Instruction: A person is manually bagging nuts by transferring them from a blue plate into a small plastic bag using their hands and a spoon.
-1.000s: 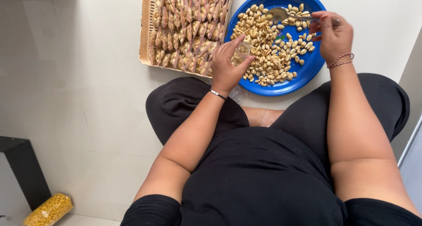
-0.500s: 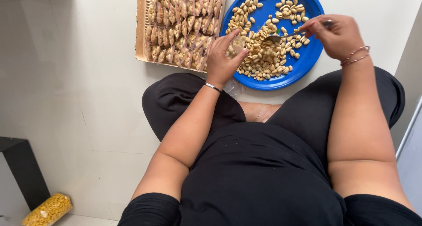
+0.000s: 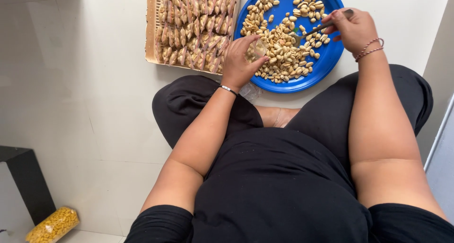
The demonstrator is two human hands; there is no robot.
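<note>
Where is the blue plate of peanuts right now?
The blue plate sits on the floor at top centre-right, beside the tray of filled packets, under both hands.

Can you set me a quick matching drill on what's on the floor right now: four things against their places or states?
Things:
1. blue plate
2. spoon
3. small clear pouch
4. tray of filled packets

Places or states:
A. pinched in the left hand
B. lying left of the plate
C. held by the right hand
D. covered with loose peanuts

Pairs: 1-D, 2-C, 3-A, 4-B
</note>
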